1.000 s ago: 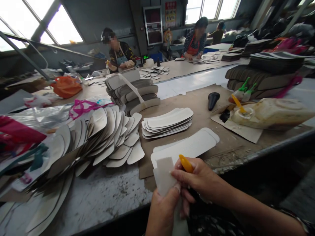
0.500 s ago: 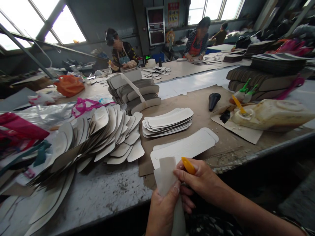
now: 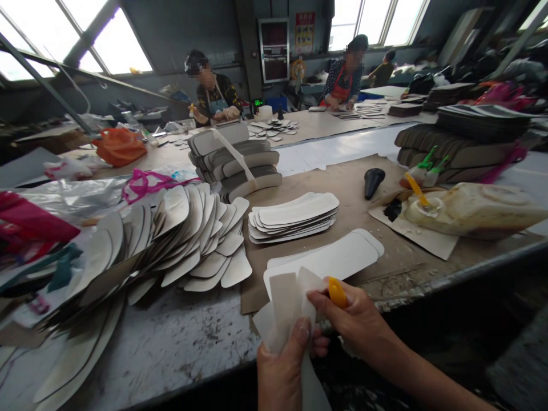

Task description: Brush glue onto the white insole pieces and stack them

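Note:
My left hand (image 3: 285,357) is closed around several thin, whitish strips (image 3: 286,302) that fan out above its thumb. My right hand (image 3: 353,319) pinches the corner of one strip (image 3: 309,281) between thumb and finger. A yellow plastic tool (image 3: 337,293) is also held in that hand, its lower part hidden by the fingers. Just beyond the hands, a pair of long white curved pieces (image 3: 338,257) lies overlapped on brown board (image 3: 355,220). Behind them sits a neat stack of similar white pieces (image 3: 295,211).
A large fanned heap of curved pieces (image 3: 192,234) covers the left side. At right, an open glue jug (image 3: 479,211) lies tipped, a yellow stick (image 3: 417,189) in its mouth. A black cone-shaped object (image 3: 373,182) stands nearby. Co-workers (image 3: 216,94) sit across the table.
The strips in my left hand have spread into a wider fan. My right hand has drawn one strip's corner away to the right, still keeping the yellow tool.

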A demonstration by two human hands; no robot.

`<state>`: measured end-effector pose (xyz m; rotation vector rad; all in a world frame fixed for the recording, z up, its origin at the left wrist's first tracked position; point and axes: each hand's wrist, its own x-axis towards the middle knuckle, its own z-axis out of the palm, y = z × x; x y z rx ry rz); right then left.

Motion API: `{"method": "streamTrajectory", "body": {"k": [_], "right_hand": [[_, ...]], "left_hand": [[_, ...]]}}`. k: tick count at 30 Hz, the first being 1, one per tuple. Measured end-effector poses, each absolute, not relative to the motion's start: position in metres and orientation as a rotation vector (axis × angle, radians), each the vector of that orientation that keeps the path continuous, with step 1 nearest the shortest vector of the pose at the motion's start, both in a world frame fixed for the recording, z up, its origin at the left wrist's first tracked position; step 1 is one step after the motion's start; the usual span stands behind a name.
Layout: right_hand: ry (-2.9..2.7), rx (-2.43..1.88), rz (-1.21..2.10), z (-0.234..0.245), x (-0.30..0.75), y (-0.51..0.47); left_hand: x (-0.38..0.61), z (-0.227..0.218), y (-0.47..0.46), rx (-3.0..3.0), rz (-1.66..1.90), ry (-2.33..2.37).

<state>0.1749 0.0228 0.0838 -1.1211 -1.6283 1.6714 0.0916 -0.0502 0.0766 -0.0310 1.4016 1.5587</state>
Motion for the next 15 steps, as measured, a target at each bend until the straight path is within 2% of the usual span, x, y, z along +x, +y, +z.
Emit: {"method": "streamTrajectory", "body": {"k": [7,13,15], "right_hand": [[-1.261,-1.123,1.746,0.111,0.188,0.057],[-2.103,-1.12,1.388,0.137,0.198,0.101],[-2.375,-1.052,1.395,0.136,0.186,0.101]], "left_hand": [[0.091,0.053,-0.068,0.02,1.433,1.33],[0.05,0.047,-0.068,-0.047,1.656,1.334],[0.039,0.051,-0.059,-0.049,1.691,1.37]]}}
